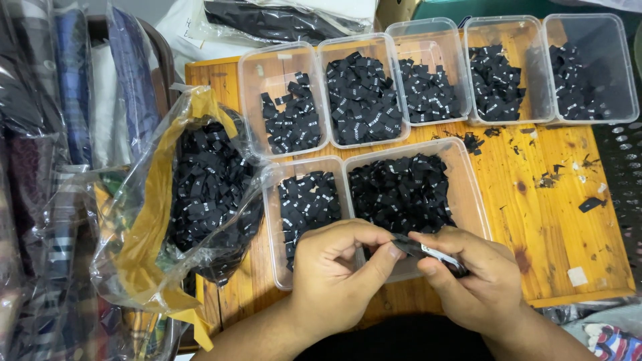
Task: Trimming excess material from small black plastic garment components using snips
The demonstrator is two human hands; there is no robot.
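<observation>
Both hands meet over the wooden bench [562, 200]: left hand [334, 274] and right hand [478, 277] fingers pinching what looks like small black labels [428, 253] near a clear tray [468, 194].

Wooden table [562, 220], orange-brown, carries seven clear plastic tubs [284, 100] of black labels [364, 100], a clear bag [200, 194] at its left edge, stray scraps [592, 204].

Single head view, steep downward, close over wooden tabletop [548, 200]; near edge at bottom, far edge top.
</observation>
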